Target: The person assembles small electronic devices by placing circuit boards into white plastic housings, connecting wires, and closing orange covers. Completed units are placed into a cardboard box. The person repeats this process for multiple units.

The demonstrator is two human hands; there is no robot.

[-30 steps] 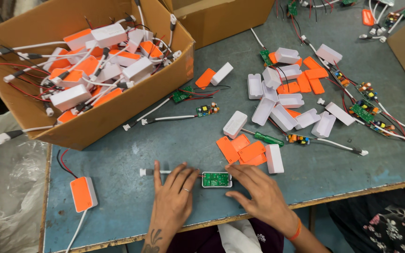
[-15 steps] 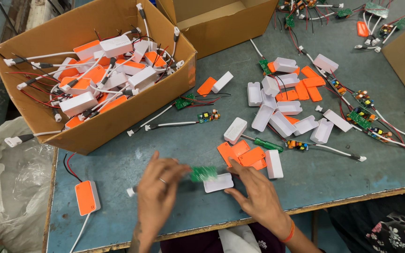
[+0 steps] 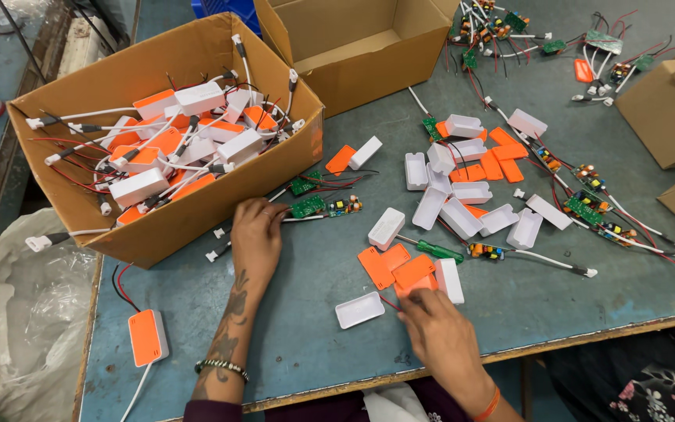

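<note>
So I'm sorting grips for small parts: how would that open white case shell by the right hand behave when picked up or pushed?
The white case shell is a thin-walled, empty tray, so probably stiff and very light. Flat on the table, it should slide, not roll. The right hand beside it could likely pinch one wall.

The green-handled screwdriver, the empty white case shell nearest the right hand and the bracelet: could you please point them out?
green-handled screwdriver (image 3: 441, 251): head view, on the green handle.
empty white case shell (image 3: 359, 309): head view, on its open inside.
bracelet (image 3: 221, 366): head view, on the beaded band at the left wrist.
</note>
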